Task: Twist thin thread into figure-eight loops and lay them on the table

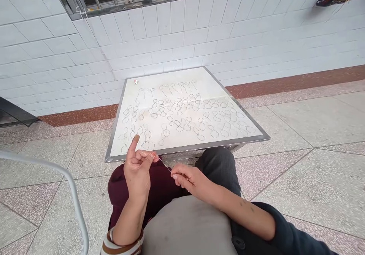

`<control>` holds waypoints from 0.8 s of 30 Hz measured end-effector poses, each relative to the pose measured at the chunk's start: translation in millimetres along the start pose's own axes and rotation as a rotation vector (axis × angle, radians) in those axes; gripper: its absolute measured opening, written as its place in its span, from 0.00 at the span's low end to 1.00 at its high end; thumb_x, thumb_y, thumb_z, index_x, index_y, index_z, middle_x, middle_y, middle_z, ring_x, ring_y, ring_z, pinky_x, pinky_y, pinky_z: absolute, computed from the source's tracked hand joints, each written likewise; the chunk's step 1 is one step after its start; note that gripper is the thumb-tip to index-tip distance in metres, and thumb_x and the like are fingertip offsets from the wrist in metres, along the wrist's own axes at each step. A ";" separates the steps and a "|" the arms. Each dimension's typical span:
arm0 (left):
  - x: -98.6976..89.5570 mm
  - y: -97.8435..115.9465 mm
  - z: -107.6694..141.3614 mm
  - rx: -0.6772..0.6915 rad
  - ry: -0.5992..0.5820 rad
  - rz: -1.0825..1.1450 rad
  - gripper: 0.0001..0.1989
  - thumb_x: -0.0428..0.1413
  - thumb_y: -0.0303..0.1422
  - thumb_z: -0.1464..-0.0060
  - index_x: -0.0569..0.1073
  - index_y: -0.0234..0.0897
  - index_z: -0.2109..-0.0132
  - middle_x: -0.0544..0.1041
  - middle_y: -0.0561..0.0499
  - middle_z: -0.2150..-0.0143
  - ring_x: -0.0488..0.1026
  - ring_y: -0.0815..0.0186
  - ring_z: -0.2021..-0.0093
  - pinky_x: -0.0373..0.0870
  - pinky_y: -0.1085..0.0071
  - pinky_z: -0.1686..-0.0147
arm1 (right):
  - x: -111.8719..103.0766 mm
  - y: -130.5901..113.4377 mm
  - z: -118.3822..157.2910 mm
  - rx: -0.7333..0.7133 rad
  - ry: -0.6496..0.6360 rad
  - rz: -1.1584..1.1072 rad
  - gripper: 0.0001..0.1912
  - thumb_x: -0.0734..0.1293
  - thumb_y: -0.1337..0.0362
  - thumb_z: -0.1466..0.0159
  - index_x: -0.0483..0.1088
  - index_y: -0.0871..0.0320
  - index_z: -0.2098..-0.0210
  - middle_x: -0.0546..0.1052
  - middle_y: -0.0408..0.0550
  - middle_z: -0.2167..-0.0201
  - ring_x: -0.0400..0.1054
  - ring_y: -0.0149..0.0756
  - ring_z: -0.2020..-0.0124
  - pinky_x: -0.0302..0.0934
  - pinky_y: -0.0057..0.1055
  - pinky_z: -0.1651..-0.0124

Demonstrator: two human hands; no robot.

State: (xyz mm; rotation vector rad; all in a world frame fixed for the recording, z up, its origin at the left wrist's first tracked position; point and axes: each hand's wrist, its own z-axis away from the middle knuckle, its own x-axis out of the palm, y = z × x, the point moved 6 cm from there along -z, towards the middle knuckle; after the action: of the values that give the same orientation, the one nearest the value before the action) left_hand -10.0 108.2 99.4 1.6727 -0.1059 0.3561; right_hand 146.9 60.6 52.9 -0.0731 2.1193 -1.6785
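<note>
A thin wire (164,164) runs between my two hands, over my lap at the table's near edge. My left hand (137,173) pinches one end between the thumb and bent fingers. One finger of that hand points up, with a tan wrap (137,138) on its tip. My right hand (186,177) is closed on the wire's other end, lower and to the right. A wire loop (148,145) shows just above my left fingertips; whether it belongs to the held wire I cannot tell. Many thin wire figure-eights (179,123) lie in rows on the white tabletop (176,76).
Along the back of the table lie several single loops with straight tails (171,88). A small red-and-white item (136,82) sits at the far left corner. Behind stands a white tiled wall (176,38) with a barred window. A grey metal tube (75,198) curves at the left.
</note>
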 end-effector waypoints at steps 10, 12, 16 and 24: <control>13.5 -7.9 9.1 -0.040 -0.060 -0.024 0.37 0.65 0.29 0.52 0.63 0.43 0.36 0.76 0.58 0.73 0.74 0.70 0.70 0.72 0.69 0.56 | -7.1 -18.9 -21.2 -0.047 0.366 0.127 0.09 0.64 0.63 0.34 0.69 0.53 0.53 0.76 0.43 0.68 0.69 0.32 0.69 0.63 0.28 0.68; 12.8 -9.0 8.1 -0.050 -0.077 -0.037 0.38 0.65 0.30 0.52 0.62 0.43 0.36 0.76 0.58 0.74 0.74 0.70 0.70 0.72 0.70 0.58 | -7.4 -20.9 -19.9 -0.121 0.399 0.159 0.12 0.63 0.65 0.33 0.70 0.52 0.51 0.77 0.45 0.65 0.70 0.33 0.65 0.65 0.30 0.63; 11.0 -8.7 5.8 -0.061 -0.109 -0.047 0.37 0.65 0.30 0.52 0.62 0.42 0.35 0.75 0.58 0.74 0.74 0.70 0.71 0.73 0.70 0.58 | -9.6 -22.4 -18.0 -0.223 0.388 0.274 0.14 0.60 0.66 0.31 0.72 0.51 0.49 0.76 0.46 0.67 0.68 0.33 0.66 0.66 0.31 0.62; 10.0 -13.4 1.7 -0.137 -0.138 -0.037 0.36 0.67 0.30 0.55 0.66 0.39 0.38 0.75 0.58 0.76 0.75 0.68 0.71 0.73 0.68 0.60 | -4.6 -26.2 -10.3 -0.472 0.366 0.671 0.23 0.56 0.73 0.32 0.66 0.51 0.41 0.72 0.44 0.72 0.64 0.34 0.70 0.63 0.31 0.66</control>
State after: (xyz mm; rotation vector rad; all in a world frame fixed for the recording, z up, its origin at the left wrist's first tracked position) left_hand 3.5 109.7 89.5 1.5606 -0.1981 0.2006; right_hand 141.4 64.5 80.6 0.7679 2.3794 -0.8317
